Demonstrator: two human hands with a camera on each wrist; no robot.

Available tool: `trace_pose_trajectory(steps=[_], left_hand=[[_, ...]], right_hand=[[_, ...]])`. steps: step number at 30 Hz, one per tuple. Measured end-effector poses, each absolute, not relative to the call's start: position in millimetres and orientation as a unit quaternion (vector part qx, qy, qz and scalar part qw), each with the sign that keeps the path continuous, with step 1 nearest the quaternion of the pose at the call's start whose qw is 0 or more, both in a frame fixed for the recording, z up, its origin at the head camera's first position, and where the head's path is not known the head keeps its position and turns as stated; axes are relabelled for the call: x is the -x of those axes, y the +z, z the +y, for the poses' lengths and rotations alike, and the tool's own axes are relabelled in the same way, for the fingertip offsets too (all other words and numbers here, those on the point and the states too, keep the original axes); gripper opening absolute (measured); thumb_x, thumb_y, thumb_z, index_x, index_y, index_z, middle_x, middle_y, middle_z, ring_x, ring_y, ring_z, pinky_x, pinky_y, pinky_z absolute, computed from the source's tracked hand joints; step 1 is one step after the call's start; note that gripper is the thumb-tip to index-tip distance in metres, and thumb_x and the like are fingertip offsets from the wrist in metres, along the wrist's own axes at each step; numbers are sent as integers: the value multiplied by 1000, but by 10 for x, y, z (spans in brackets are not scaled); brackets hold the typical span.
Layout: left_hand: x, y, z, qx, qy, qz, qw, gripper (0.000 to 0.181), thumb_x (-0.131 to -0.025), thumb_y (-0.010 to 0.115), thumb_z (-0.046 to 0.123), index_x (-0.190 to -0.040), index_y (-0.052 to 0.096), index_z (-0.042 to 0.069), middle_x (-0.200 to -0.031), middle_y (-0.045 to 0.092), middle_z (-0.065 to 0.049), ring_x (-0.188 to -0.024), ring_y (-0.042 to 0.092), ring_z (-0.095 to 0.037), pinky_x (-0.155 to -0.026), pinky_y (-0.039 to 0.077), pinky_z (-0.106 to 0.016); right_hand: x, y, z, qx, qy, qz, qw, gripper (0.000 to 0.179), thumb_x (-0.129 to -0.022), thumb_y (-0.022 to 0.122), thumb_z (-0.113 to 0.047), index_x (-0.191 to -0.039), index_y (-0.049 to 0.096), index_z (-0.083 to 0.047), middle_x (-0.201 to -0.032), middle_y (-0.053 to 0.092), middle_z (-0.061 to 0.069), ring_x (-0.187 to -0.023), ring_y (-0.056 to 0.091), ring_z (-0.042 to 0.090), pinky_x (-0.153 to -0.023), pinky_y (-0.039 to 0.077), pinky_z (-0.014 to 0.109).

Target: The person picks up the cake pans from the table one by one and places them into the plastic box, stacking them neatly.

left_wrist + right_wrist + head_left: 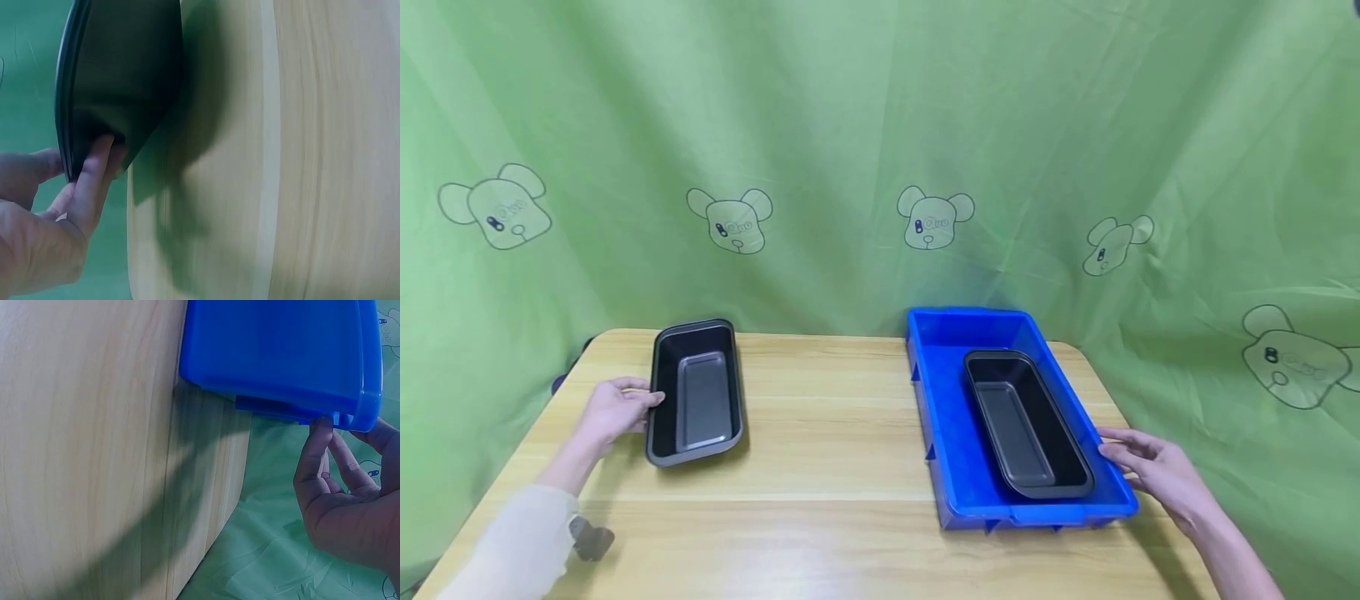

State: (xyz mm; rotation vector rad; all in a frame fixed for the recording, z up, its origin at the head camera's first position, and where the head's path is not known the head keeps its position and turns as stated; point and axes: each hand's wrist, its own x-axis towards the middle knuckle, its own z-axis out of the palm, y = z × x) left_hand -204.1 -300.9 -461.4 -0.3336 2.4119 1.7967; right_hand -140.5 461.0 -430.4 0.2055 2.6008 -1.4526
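Note:
On the left, my left hand (613, 408) pinches the side rim of a dark metal loaf pan (703, 400). Its thumb is over the edge, and the left wrist view has the fingers against the pan's outer wall (134, 56). Over on the right side, a blue plastic bin (947, 408) holds a second dark loaf pan (1018, 429), which lies lengthwise inside. My right hand (1153, 467) grips the bin's right rim near its front corner. In the right wrist view, fingertips (322, 428) curl under the rim with the thumb on the outer edge.
Both pans and the bin are at a light wooden table (827, 425). A green curtain (827, 275) printed with bear faces hangs behind and around it. The bin's right side lies along the table's right edge.

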Motion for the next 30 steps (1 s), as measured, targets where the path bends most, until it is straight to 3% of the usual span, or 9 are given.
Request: trace_pose_trajectory(steps=[14,30], left_hand=[[1995,-4572,-2502,113,639,759,49,45,-100,65,7,-134,46,-14,-80,73,11,-66,71,-2,-63,68,-24],[2087,-4628,-1964,110,668,735,42,40,-98,67,5,-131,51,-12,-78,73,11,-62,69,-3,-56,64,-21]], right_hand=[[1414,-4308,4610,-67,-485,868,78,52,-104,68,-33,-146,60,-3,-102,72,-28,-93,75,4,-83,66,23],[1418,-4315,4621,-68,-487,867,80,50,-104,68,-33,-144,61,-4,-102,72,-28,-93,75,4,-83,66,22]])
